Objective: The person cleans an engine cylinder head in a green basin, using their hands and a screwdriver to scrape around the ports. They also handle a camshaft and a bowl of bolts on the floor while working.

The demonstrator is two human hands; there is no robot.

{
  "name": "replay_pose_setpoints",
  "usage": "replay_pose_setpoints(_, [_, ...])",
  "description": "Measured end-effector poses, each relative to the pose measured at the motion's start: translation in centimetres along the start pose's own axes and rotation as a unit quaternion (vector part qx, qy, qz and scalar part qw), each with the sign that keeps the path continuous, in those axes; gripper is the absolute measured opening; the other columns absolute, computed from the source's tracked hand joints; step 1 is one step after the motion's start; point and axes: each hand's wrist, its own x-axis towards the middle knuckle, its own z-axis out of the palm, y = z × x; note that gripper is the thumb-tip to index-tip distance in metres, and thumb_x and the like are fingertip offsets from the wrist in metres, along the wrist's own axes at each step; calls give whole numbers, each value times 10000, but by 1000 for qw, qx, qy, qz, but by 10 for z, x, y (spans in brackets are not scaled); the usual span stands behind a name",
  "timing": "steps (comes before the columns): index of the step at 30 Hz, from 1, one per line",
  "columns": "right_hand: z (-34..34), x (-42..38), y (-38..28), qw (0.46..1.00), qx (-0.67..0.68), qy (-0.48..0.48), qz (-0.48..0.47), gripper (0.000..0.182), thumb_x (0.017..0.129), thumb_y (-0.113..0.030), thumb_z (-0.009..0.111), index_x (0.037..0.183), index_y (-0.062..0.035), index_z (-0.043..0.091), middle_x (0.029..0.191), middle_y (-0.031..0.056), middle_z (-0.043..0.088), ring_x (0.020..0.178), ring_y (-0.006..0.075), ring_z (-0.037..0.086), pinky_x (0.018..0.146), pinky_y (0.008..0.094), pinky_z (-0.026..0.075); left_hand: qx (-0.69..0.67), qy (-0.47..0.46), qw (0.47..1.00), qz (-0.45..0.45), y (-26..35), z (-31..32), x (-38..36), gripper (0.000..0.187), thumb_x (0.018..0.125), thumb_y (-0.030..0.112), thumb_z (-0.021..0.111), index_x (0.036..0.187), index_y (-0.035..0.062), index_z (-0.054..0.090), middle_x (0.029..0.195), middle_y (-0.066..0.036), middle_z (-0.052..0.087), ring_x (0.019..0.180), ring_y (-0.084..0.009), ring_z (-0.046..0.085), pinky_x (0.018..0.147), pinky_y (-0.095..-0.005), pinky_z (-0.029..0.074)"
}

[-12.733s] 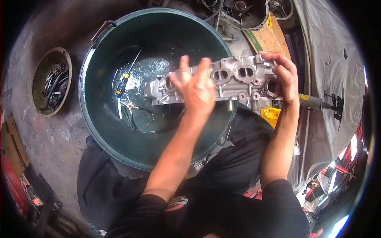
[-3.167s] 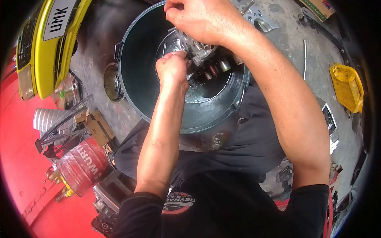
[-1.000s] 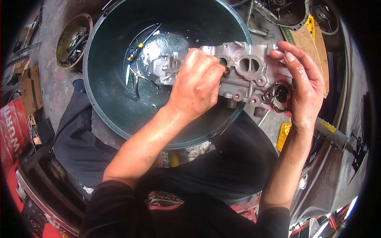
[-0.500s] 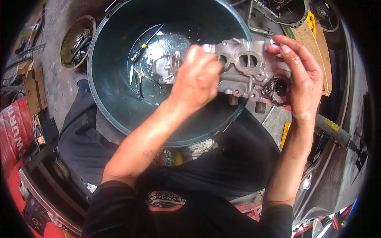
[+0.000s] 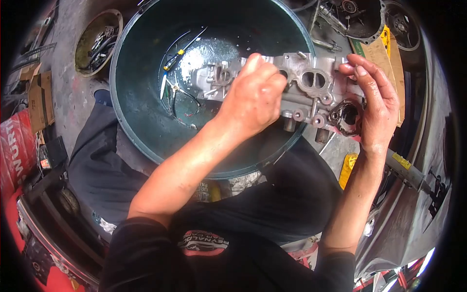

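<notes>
A grey metal cylinder head (image 5: 306, 104) with round ports lies across the right side of a large dark green tub (image 5: 138, 92), its right end reaching past the rim. My left hand (image 5: 255, 92) is a closed fist over the middle of the cylinder head, partly covering one port. Whatever is inside that fist is hidden. Around the right end of the part, my right hand (image 5: 378, 95) has its fingers curled at the upper edge and its palm alongside a dark-ringed opening. Thin tools with a yellow-and-black handle (image 5: 181, 52) and a white piece (image 5: 164, 83) lie in the tub.
Left of the tub stands a bowl (image 5: 83, 53) holding dark metal parts. Cardboard (image 5: 44, 100) and a red printed bag (image 5: 18, 146) are farther left. At the upper right are a round metal housing (image 5: 374, 34) and flattened cardboard (image 5: 375, 53). My legs flank the tub.
The view has shifted slightly, so the tub and cylinder head appear lower and farther right. My left fist has moved right along the cylinder head, covering more of the middle port. My right hand keeps its hold.
</notes>
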Motion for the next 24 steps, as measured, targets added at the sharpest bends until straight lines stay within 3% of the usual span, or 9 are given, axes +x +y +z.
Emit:
replay_pose_setpoints(1, [0, 0, 0, 1000, 2, -1, -1, 262, 981, -146, 634, 1178, 14, 699, 1003, 104, 738, 929, 143, 682, 773, 262, 542, -18, 13, 1000, 16, 4, 0, 3, 136, 741, -65, 661, 845, 22, 681, 833, -133, 646, 838, -346, 593, 779, -431, 499])
replay_pose_setpoints(4, [-3, 3, -1, 1000, 5, -2, -14, 259, 983, -147, 632, 1175, 13, 699, 1004, 100, 739, 927, 140, 681, 774, 261, 543, 14, -1, 999, -48, -12, 1, -10, 147, 733, -71, 664, 847, 20, 679, 835, -130, 652, 826, -347, 596, 778, -432, 499])
replay_pose_setpoints(6, [-1, -1, 2, 1000, 14, -11, 3, 258, 983, -147, 631, 1175, 11, 700, 1006, 98, 739, 925, 138, 681, 773, 261, 543, -12, 12, 1000, -8, 6, 2, -1, 150, 731, -74, 666, 856, 8, 678, 827, -136, 660, 818, -349, 598, 779, -434, 500])
replay_pose_setpoints(11, [-4, 3, 0, 1000, -8, -1, -19, 261, 979, -145, 631, 1175, 11, 703, 1007, 100, 740, 928, 139, 679, 775, 265, 545, -3, 28, 998, -51, -3, 4, -8, 143, 737, -67, 670, 863, 0, 670, 849, -129, 672, 826, -346, 599, 790, -429, 499])
replay_pose_setpoints(20, [1, 4, -3, 1000, -4, -3, -10, 263, 978, -159, 627, 1174, -3, 708, 1010, 90, 742, 938, 134, 675, 782, 263, 535, -42, 42, 998, -34, 5, 6, 1, 116, 758, -38, 688, 864, 9, 696, 868, -132, 689, 865, -339, 629, 825, -416, 510])
replay_pose_setpoints(22, [-2, 1, -1, 1000, -29, -4, -11, 265, 982, -163, 627, 1180, -6, 705, 1021, 89, 741, 949, 135, 677, 807, 265, 533, -77, 16, 996, -50, 5, 1, -1, 97, 784, -16, 696, 874, 18, 703, 888, -138, 698, 889, -333, 646, 849, -393, 521])
replay_pose_setpoints(24, [-3, -5, -3, 999, -37, 2, -3, 264, 983, -162, 631, 1180, 0, 702, 1023, 88, 741, 958, 136, 678, 827, 269, 532, -224, -58, 955, -188, -13, -20, -5, 42, 867, 50, 691, 888, 17, 707, 946, -93, 731, 931, -235, 689, 907, -343, 529])
